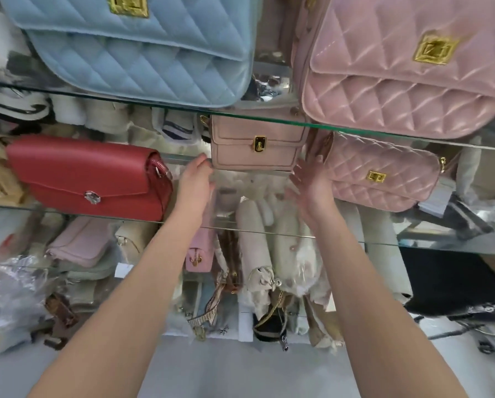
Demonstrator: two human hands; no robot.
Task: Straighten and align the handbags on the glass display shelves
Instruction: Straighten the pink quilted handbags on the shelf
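1. The task's thing at this moment is the small dusty-pink boxy handbag with a gold turn clasp [257, 142]. It stands upright on the middle glass shelf [269, 232], front face toward the camera. The edge of the shelf above crosses in front of its top.

2. Its long axis runs left to right, roughly along the shelf's front edge. It is set further back than its neighbours, the smooth red flap handbag with a silver clasp [88, 176] on its left and the pink quilted handbag with a gold clasp [381, 173] on its right.

3. The hands bracket the bag from below and in front. The left hand [196, 179] is at the lower left corner and the right hand [312, 182] at the lower right corner, so the bag lies just ahead of and between them.

4. Fingers: both hands are spread loose and hold nothing. The left fingers [204, 162] are lightly bent and at the corner, though I cannot tell whether they touch it. The right fingers [308, 168] are straighter and point up into the narrow gap between the small bag and the quilted one.

5. Neither hand is clearly nearer. The next move looks like a two-sided squeeze on the short ends, then a pull forward to bring the bag level with its neighbours. The tight right-hand gap is where the quilted bag could get nudged.
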